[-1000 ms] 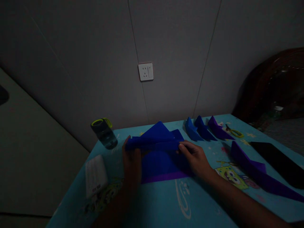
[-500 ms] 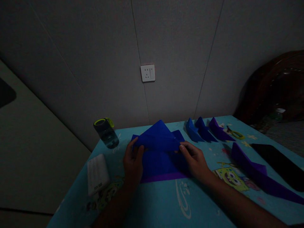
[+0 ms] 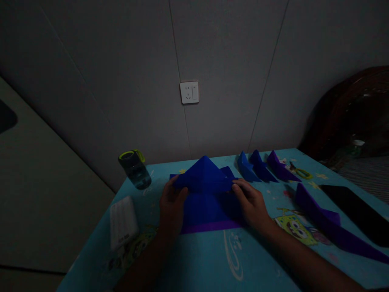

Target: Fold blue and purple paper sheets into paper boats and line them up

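A blue sheet of paper (image 3: 206,202), partly folded into a triangular peak, lies on the light-blue cartoon-print table (image 3: 212,259). My left hand (image 3: 170,205) pinches the left end of the folded flap. At the flap's right end my right hand (image 3: 251,202) grips the paper with curled fingers. Under the blue sheet a purple edge (image 3: 209,227) shows along its near side.
Three small folded paper boats (image 3: 261,167), two blue and one purple, stand at the back. A long purple folded piece (image 3: 328,225) and a black phone (image 3: 355,209) lie right. Scissors (image 3: 299,171), a green-lidded bottle (image 3: 134,169) and a white power bank (image 3: 122,222) are nearby.
The folded flap has been drawn from a wide, slanted shape into a symmetrical peak. My left hand shifted right and up along the flap; my right hand closed in slightly.
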The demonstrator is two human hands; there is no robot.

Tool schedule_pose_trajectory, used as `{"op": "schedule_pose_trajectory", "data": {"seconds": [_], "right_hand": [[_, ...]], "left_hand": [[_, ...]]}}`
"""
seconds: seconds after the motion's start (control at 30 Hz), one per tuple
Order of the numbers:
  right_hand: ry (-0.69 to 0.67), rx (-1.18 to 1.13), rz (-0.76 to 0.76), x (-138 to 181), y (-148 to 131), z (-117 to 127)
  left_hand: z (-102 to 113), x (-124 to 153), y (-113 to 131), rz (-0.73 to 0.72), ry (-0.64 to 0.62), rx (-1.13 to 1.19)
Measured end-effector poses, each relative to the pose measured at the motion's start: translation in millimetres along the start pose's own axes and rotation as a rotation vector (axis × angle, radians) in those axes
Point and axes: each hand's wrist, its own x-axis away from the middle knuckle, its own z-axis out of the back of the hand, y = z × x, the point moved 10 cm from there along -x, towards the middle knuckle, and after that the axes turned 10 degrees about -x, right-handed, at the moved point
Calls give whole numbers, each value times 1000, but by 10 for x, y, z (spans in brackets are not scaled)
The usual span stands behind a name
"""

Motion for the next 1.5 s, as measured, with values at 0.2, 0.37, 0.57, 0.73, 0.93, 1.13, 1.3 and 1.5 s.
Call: {"op": "schedule_pose_trajectory", "data": {"seconds": [0.2, 0.37, 0.57, 0.73, 0.93, 1.13, 1.3, 1.5], "right_hand": [[63, 94, 139, -6, -105, 94], [89, 119, 161, -1, -130, 132], [40, 154, 202, 23, -193, 60], [49, 171, 193, 1, -180, 96], [89, 245, 338, 6, -285, 183], [74, 303, 432, 54, -383, 166], [95, 309, 441, 47, -392, 195], [92, 236, 427, 76, -377, 185]], "left_hand": [[115, 25, 114, -64, 95, -147], [153, 75, 241, -139, 132, -189], [145, 102, 327, -172, 119, -231], [122, 124, 415, -321, 82, -236], [-70, 147, 441, -464, -86, -392], [-54, 188, 480, -597, -101, -539], [-77, 227, 503, -674, -147, -608], [-64, 128, 369, -452, -114, -627]]}}
